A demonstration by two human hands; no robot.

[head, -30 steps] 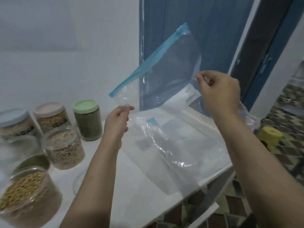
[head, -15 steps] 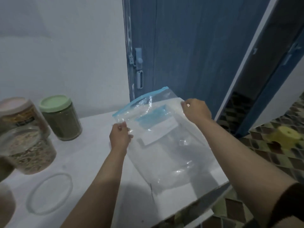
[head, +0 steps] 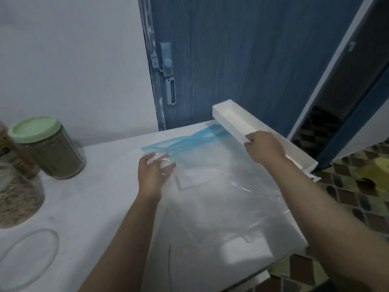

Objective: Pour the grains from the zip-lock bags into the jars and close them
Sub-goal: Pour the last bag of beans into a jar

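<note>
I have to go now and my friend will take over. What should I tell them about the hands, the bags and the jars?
Left hand: open, fingers resting on the empty bags' near corner.
Right hand: holds the end of a white box over the bags' far edge.
The bags lie flat on the table, no grains visible in them.
Green-lid jar is closed. A clear lid lies loose near the grain jar at the left; whether that jar is closed cannot be seen.
Left to do: probably put the loose lid on its jar.
</note>
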